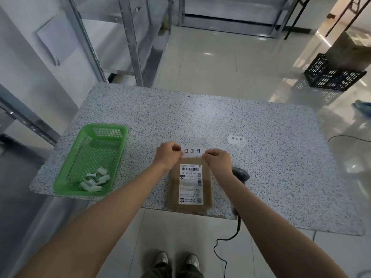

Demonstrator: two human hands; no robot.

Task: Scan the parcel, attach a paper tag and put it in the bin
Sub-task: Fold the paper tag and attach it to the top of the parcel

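one green basket (66, 177) with some small white scraps lies well left of your fingers. your left hand (169, 155) and right hand (217, 161) each pinch one end of one paper tag (193, 151), held over the far edge of the one brown parcel (190, 185). i judge scanning finished, because one scanner (242, 175) lies beside your right wrist; sticking and binning remain. a small pile of spare tags (236, 139) lies further right.

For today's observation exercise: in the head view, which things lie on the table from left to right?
Green basket → left hand → paper tag → right hand → scanner, with the spare tags lying farther back above it.
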